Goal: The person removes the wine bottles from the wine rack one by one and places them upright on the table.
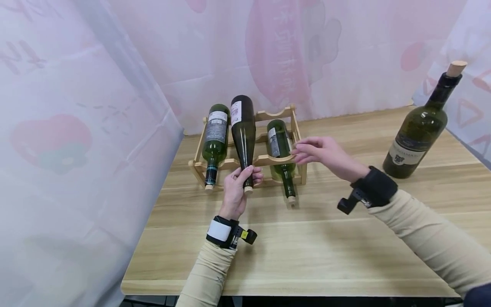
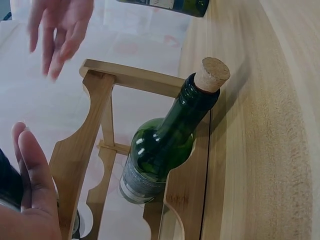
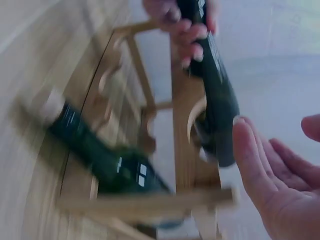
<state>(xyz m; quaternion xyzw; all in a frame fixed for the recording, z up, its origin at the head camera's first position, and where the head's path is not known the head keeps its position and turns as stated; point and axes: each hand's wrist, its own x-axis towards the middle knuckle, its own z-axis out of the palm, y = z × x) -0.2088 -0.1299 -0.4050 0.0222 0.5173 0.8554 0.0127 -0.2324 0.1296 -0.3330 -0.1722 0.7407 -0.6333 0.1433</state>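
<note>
My left hand [image 1: 235, 187] grips the neck of a dark wine bottle [image 1: 244, 132], thumb on top, just above its cork. The bottle lies along the middle of the wooden wine rack [image 1: 268, 160], neck toward me. My right hand [image 1: 330, 155] holds nothing; its fingers reach forward beside the rack's right end. In the right wrist view its fingertips [image 3: 239, 122] appear near the base of the dark bottle. A green wine bottle [image 1: 215, 145] lies at the rack's upper left. Another green bottle [image 2: 160, 145] lies on the lower tier at right, its corked neck sticking out in front.
A corked green wine bottle [image 1: 416, 132] stands upright on the wooden table [image 1: 307, 247], well to the right of the rack. Printed cloth sheets [image 1: 230, 51] hang behind the table and along its left side. The table's front edge runs below my forearms.
</note>
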